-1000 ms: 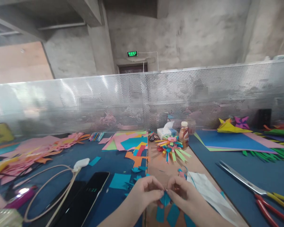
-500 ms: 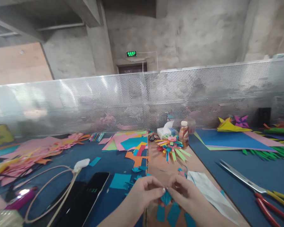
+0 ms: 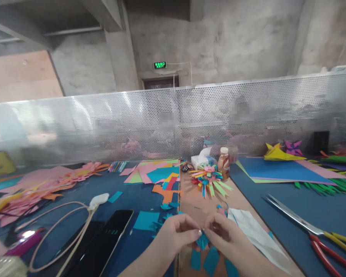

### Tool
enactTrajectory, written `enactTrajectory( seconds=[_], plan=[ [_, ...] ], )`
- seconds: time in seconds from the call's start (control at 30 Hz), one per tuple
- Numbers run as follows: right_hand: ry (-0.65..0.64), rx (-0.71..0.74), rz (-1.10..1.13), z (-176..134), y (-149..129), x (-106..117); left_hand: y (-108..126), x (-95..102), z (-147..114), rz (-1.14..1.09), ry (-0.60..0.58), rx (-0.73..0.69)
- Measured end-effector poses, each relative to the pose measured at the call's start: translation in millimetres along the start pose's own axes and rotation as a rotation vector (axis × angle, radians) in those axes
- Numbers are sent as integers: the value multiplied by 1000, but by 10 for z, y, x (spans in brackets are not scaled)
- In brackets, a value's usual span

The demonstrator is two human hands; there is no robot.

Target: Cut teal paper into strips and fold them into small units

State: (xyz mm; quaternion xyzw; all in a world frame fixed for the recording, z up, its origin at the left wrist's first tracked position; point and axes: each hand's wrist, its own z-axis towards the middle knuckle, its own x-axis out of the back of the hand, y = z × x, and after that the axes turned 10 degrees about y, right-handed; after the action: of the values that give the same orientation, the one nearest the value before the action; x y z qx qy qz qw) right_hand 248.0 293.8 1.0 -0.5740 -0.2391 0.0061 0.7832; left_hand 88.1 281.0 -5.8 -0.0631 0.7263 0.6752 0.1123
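I see both hands low in the middle of the view, close together above the bench [image 3: 127, 196]. The left hand [image 3: 174, 236] and the right hand [image 3: 225, 236] meet at their tips, and the fingers [image 3: 196, 232] of both are pinched on a small blue paper piece [image 3: 202, 241], which sits between them just above the brown strip of the bench surface. Under the hands lie a few loose blue paper cuts [image 3: 203, 261], flat on the brown strip. Just beside the right hand, on its right, there is a white folded sheet [image 3: 253, 232]. Further from me on the same strip stands a paper flower [image 3: 209, 181] made from many coloured strips, and near it a small bottle [image 3: 224, 163] with a white cap and a tissue box [image 3: 202, 159]. On the left of the hands a black phone [image 3: 105, 242] lies on the blue mat, with a beige cable [image 3: 60, 231] curving beside it and a blue paper square [image 3: 145, 220] between the phone and the left hand. On the far right lie scissors [image 3: 311, 231] with red and yellow handles, well apart from the hands. A perforated metal screen [image 3: 173, 115] closes the back of the bench.
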Motion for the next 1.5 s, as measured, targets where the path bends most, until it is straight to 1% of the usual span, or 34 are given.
enactTrajectory(
  seconds=[0.23, 0.47, 0.57, 0.67, 0.83, 0.93, 1.03, 1.17, 1.33, 1.5],
  plan=[
    [12, -9, 19, -27, -39, 7, 2, -2, 2, 14, 18, -7],
    [24, -119, 44, -35, -119, 17, 47, 4, -8, 63, 73, -72],
    [-40, -162, 45, -25, -128, -28, 61, 11, -13, 138, 85, -125],
    [-101, -207, 125, -10, -87, -94, 44, 21, -5, 175, 85, -149],
    [-104, -286, 218, 17, 56, -164, -15, 38, 32, 156, 109, -146],
    [-87, -265, 237, 24, 105, -172, -19, 42, 37, 150, 105, -135],
    [-63, -223, 222, 22, 107, -168, 5, 37, 22, 161, 88, -155],
    [-33, -178, 106, 0, 53, -151, 54, 22, -9, 166, 84, -158],
    [42, -107, -49, -25, -13, -128, 87, 21, -31, 168, 47, -147],
    [38, -84, -109, -19, 12, -140, 51, 27, -8, 172, 72, -155]
  ],
)
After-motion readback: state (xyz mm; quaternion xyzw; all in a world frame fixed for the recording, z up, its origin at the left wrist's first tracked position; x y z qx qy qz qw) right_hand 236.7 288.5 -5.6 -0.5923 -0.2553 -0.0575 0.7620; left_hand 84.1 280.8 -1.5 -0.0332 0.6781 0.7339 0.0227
